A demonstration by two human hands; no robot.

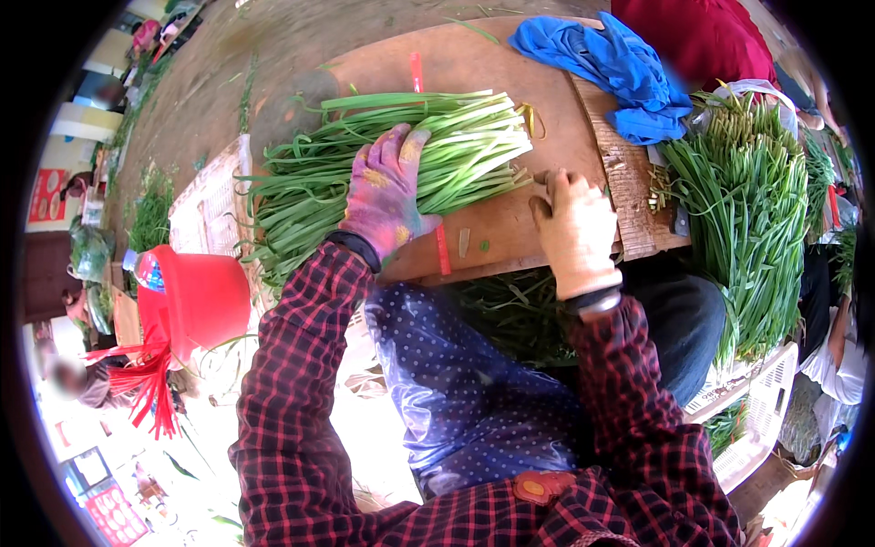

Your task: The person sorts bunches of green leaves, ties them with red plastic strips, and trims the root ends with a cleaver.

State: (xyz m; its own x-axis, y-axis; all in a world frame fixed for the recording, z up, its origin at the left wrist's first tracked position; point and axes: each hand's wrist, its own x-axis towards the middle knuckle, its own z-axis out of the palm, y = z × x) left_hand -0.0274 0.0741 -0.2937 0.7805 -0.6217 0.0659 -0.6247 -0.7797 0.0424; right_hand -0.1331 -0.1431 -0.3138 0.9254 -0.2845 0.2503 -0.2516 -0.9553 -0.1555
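Observation:
A thick bundle of garlic chives [474, 137] lies across the wooden board, green leaves to the left and pale stem ends to the right. My left hand [383, 191], in a pink and purple glove, rests on top of it with fingers spread and thumb apart. By the lower stem ends is my right hand [576, 228], in a pale cream and orange glove; its fingers are curled in, and whatever they may hold is too small to make out. A red strip [443, 249] runs under the bundle, its other end showing beyond the far side.
A blue cloth [611, 68] lies at the board's far right. More chives [743, 219] stand piled at my right, above a white crate [766, 401]. To the left is a red bucket [214, 296] with red strips [157, 387] hanging from it. Someone in red [697, 36] is at the far right.

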